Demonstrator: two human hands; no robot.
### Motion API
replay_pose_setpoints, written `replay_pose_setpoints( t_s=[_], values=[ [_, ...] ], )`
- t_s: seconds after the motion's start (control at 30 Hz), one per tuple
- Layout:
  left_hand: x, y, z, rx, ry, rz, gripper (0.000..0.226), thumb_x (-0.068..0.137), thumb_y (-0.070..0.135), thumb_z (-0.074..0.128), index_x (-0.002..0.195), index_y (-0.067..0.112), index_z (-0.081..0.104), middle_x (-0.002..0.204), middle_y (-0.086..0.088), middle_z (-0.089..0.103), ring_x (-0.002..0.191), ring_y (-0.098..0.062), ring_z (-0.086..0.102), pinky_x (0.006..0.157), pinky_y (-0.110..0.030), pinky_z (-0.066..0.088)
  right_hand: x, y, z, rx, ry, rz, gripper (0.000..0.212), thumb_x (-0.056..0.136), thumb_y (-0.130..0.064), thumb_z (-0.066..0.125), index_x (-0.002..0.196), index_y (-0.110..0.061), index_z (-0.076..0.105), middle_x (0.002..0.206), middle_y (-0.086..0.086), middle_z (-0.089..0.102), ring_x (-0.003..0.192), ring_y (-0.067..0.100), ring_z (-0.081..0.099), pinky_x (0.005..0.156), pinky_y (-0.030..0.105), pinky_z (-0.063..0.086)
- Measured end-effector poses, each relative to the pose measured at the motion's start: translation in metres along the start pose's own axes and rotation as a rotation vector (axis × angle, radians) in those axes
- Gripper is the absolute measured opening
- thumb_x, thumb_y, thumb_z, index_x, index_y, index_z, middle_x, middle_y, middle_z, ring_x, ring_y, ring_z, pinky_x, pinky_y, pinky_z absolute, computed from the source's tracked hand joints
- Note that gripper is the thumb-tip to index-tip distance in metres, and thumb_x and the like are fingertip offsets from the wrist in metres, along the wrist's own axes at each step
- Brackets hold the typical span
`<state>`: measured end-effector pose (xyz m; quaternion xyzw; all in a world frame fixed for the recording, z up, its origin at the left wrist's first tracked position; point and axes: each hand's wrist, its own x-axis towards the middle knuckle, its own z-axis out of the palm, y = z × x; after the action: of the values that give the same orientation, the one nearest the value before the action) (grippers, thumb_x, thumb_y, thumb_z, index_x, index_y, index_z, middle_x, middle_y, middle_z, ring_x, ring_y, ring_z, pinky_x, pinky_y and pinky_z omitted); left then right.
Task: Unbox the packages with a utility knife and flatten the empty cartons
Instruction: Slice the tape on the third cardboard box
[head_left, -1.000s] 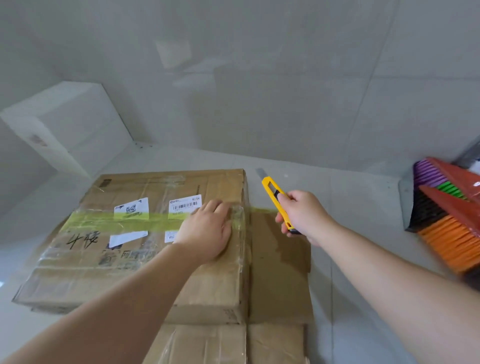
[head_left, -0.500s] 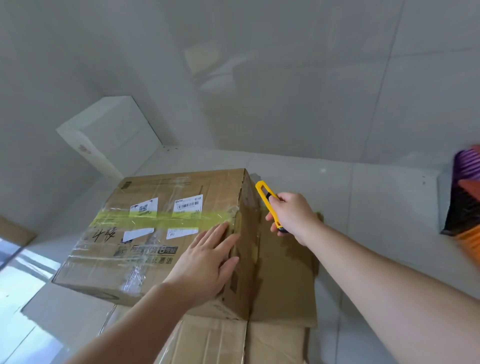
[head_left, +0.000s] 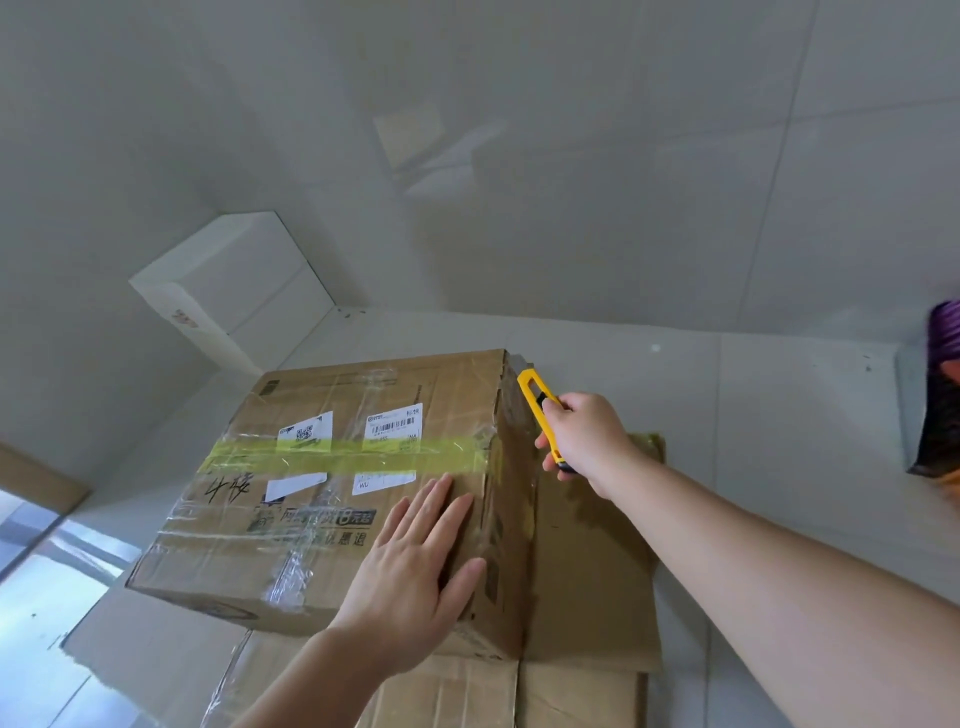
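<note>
Cardboard, creased and slick with clear film, made up the carton (head_left: 332, 488), which sat on flattened cartons (head_left: 587, 597) on the tiled floor (head_left: 779, 395). I took that carton as my landmark. To its left and behind it, well apart, stood a white box (head_left: 234, 280) against the wall. Across the carton's top ran a band of yellow tape (head_left: 343, 460), over two white labels.

I judged the carton stiff at its corners but soft in the panels. The film looked slippery, so a flat palm would hold better than a pinch. Its weight I could not tell.

My left hand (head_left: 415, 561) lay flat on the carton's near right top, fingers straight and spread, the thumb over the right edge; it gripped nothing. The forearm came in from the lower left.

At the carton's far right corner, my right hand (head_left: 587, 441) was curled round the yellow utility knife (head_left: 540, 410), tip pointing up and away, touching or just beside the edge. The blade itself I could not make out. Further right, a purple object (head_left: 943, 332) was cut off by the frame.
</note>
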<state>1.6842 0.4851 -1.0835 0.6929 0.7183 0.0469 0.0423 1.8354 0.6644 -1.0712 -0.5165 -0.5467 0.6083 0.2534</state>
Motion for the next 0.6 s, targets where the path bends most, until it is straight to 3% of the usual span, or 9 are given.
replay_pose_setpoints(
  t_s=[0.2,0.4,0.6],
  values=[
    [0.003,-0.003,0.006,-0.043,0.053,0.013,0.079,0.087,0.071,0.003,0.149,0.028,0.026,0.158,0.01,0.009,0.144,0.001,-0.008,0.118,-0.024,-0.004,0.001,-0.004,-0.008,-0.075,-0.007,-0.002,0.028,0.102,-0.025,0.039,0.12,-0.009,0.054,0.077,0.009,0.065,0.046,0.017,0.057,0.04,0.023,0.044],
    [0.004,-0.008,0.009,-0.087,0.12,0.023,0.065,0.096,0.057,0.017,0.143,0.021,0.042,0.154,0.004,0.029,0.145,-0.01,0.015,0.117,-0.03,0.009,0.002,-0.01,0.002,-0.093,0.006,0.014,0.032,0.103,-0.025,0.039,0.128,-0.01,0.051,0.077,0.009,0.064,0.048,0.018,0.058,0.043,0.025,0.047],
    [0.012,-0.014,0.006,-0.159,0.153,0.05,0.058,0.093,0.046,0.024,0.141,0.023,0.044,0.151,0.014,0.028,0.143,-0.004,0.016,0.118,-0.025,0.01,-0.01,-0.006,0.0,-0.107,-0.011,0.029,0.027,0.102,-0.025,0.04,0.12,-0.012,0.055,0.072,0.01,0.062,0.049,0.018,0.056,0.044,0.025,0.045]
  ],
)
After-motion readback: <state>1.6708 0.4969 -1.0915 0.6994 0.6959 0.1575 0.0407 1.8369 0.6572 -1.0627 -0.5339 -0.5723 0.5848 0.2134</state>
